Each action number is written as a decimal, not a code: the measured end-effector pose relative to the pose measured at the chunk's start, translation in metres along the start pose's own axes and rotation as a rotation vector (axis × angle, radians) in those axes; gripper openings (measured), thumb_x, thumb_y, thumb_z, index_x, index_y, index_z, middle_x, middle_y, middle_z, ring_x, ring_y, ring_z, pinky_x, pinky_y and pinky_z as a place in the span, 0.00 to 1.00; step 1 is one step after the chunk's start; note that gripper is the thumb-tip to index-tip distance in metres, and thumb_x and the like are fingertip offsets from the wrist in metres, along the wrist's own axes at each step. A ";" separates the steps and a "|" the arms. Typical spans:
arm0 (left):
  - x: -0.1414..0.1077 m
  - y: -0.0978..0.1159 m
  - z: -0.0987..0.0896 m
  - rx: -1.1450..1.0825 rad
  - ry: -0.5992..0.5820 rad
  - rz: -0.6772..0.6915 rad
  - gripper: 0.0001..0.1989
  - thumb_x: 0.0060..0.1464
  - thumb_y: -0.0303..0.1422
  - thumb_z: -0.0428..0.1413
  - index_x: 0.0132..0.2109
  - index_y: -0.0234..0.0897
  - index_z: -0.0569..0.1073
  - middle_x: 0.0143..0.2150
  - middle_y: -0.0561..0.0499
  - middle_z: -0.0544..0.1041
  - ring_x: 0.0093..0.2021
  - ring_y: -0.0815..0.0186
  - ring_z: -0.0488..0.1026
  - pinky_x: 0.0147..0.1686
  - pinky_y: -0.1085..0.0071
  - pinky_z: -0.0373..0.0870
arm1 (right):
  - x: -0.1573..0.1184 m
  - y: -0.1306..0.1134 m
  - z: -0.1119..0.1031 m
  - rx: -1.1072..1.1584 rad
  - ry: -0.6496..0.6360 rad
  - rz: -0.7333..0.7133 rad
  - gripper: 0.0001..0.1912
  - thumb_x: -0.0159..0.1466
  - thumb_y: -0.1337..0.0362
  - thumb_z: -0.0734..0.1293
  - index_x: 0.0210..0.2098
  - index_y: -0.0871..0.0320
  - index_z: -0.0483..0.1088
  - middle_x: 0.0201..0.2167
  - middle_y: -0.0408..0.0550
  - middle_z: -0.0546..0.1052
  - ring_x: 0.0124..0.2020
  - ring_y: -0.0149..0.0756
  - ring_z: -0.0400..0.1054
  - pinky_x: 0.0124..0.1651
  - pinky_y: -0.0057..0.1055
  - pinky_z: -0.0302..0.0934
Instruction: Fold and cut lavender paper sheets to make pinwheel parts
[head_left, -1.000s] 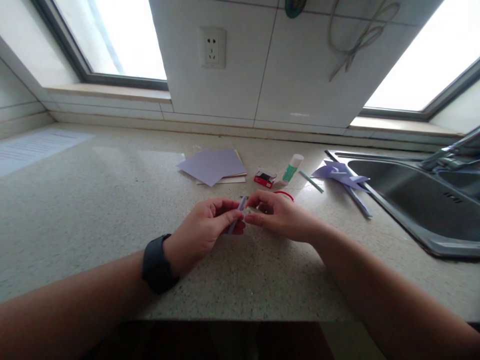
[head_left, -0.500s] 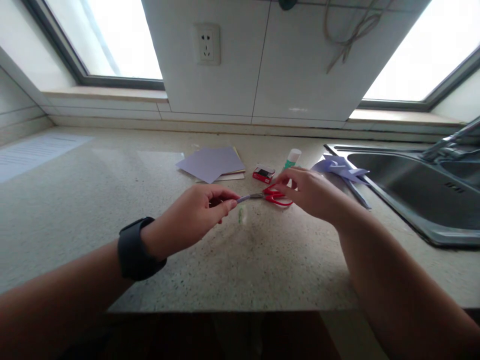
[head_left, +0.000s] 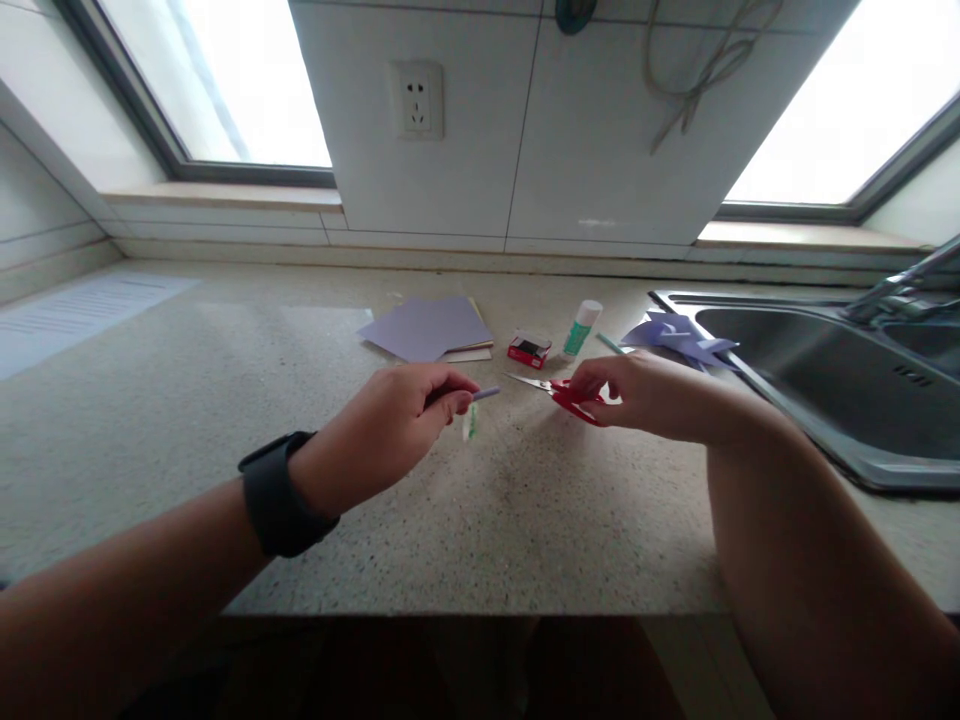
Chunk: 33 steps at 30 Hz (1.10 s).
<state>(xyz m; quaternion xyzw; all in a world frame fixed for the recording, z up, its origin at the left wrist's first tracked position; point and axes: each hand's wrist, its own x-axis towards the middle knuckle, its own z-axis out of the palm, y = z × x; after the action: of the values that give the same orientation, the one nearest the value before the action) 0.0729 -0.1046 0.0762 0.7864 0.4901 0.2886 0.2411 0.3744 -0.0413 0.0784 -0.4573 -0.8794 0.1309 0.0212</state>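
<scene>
Between the thumb and fingers of my left hand (head_left: 409, 410) is a thin purple paper piece (head_left: 486, 393), its end poking out to the right; the rest is hidden in my grip. My right hand (head_left: 637, 395) is closed around the red handles of a pair of scissors (head_left: 559, 388). The blades point left and stand a small distance from the paper. Beyond the scissors lie a small red box (head_left: 529, 350) and an upright, slightly tilted glue stick (head_left: 582, 328) with a white cap. A small greenish-white scrap (head_left: 470, 422) shows just below my left fingertips.
Purple sheets (head_left: 431, 325) are stacked at the back of the counter (head_left: 450, 540). Cut purple paper (head_left: 675, 335) lies against the rim of the steel sink (head_left: 810, 370) on the right. A printed sheet (head_left: 82, 310) rests at far left. A wall socket (head_left: 416, 100) is above.
The scissors have moved right with my right hand, away from the purple paper that their blades were touching. My left hand keeps its hold on the paper. The glue stick is now less covered.
</scene>
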 end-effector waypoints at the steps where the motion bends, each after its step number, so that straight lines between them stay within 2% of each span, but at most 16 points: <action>1: 0.000 0.000 0.000 0.009 0.008 0.002 0.11 0.63 0.33 0.54 0.47 0.37 0.79 0.34 0.49 0.80 0.29 0.67 0.73 0.30 0.72 0.68 | -0.003 0.001 -0.003 0.046 0.001 -0.025 0.14 0.61 0.54 0.68 0.43 0.53 0.76 0.33 0.44 0.79 0.28 0.34 0.69 0.32 0.33 0.58; 4: 0.001 0.000 -0.002 0.024 0.025 0.012 0.11 0.63 0.32 0.53 0.47 0.37 0.79 0.34 0.49 0.80 0.29 0.67 0.72 0.30 0.72 0.67 | -0.007 -0.001 -0.007 0.160 -0.041 -0.078 0.13 0.61 0.55 0.69 0.42 0.54 0.74 0.32 0.44 0.79 0.29 0.34 0.70 0.32 0.32 0.58; 6: 0.001 0.000 -0.002 0.038 0.033 0.020 0.10 0.63 0.32 0.53 0.46 0.37 0.79 0.33 0.49 0.80 0.28 0.68 0.72 0.30 0.72 0.67 | -0.007 -0.006 -0.008 0.170 -0.053 -0.088 0.14 0.61 0.51 0.70 0.39 0.54 0.74 0.29 0.43 0.77 0.27 0.33 0.68 0.31 0.33 0.58; 9: 0.001 -0.001 -0.003 0.066 0.055 0.019 0.10 0.63 0.33 0.54 0.46 0.37 0.79 0.34 0.49 0.80 0.29 0.67 0.72 0.31 0.72 0.67 | -0.007 -0.015 -0.009 0.080 0.030 -0.124 0.19 0.57 0.45 0.73 0.35 0.54 0.74 0.27 0.43 0.75 0.26 0.34 0.66 0.33 0.35 0.57; 12: 0.002 -0.001 -0.003 0.092 0.085 0.012 0.10 0.63 0.34 0.54 0.46 0.37 0.79 0.34 0.49 0.80 0.30 0.67 0.72 0.32 0.71 0.67 | -0.007 -0.019 -0.009 0.026 0.105 -0.154 0.20 0.57 0.44 0.73 0.36 0.54 0.75 0.27 0.43 0.75 0.27 0.34 0.65 0.37 0.37 0.56; 16: 0.002 0.000 -0.004 0.117 0.099 0.028 0.10 0.64 0.33 0.54 0.47 0.37 0.79 0.36 0.48 0.80 0.31 0.66 0.73 0.34 0.70 0.68 | -0.005 -0.018 -0.007 0.023 0.110 -0.145 0.21 0.56 0.43 0.73 0.38 0.53 0.75 0.28 0.43 0.76 0.29 0.35 0.66 0.39 0.38 0.55; 19: 0.002 0.001 -0.004 0.134 0.099 0.057 0.10 0.64 0.33 0.55 0.47 0.37 0.79 0.37 0.48 0.81 0.33 0.65 0.74 0.37 0.69 0.68 | -0.001 -0.021 -0.002 0.027 0.128 -0.130 0.19 0.55 0.44 0.74 0.35 0.52 0.76 0.27 0.42 0.75 0.28 0.34 0.64 0.38 0.37 0.53; 25: 0.000 0.001 -0.005 0.167 0.087 0.110 0.10 0.64 0.34 0.54 0.47 0.40 0.79 0.40 0.49 0.82 0.38 0.63 0.76 0.39 0.68 0.68 | 0.004 -0.036 0.000 -0.003 0.122 -0.146 0.20 0.56 0.43 0.73 0.34 0.53 0.75 0.27 0.42 0.76 0.27 0.34 0.63 0.38 0.36 0.52; 33: 0.000 -0.001 -0.003 0.211 0.087 0.131 0.11 0.64 0.34 0.54 0.47 0.41 0.80 0.41 0.48 0.82 0.40 0.61 0.77 0.42 0.67 0.69 | 0.005 -0.040 -0.001 -0.036 0.083 -0.138 0.11 0.59 0.52 0.73 0.31 0.52 0.74 0.23 0.40 0.74 0.25 0.32 0.62 0.35 0.35 0.50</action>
<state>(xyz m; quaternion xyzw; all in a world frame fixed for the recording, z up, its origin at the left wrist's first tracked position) 0.0705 -0.1036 0.0776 0.8245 0.4753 0.2843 0.1162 0.3398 -0.0585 0.0887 -0.4007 -0.9094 0.0944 0.0585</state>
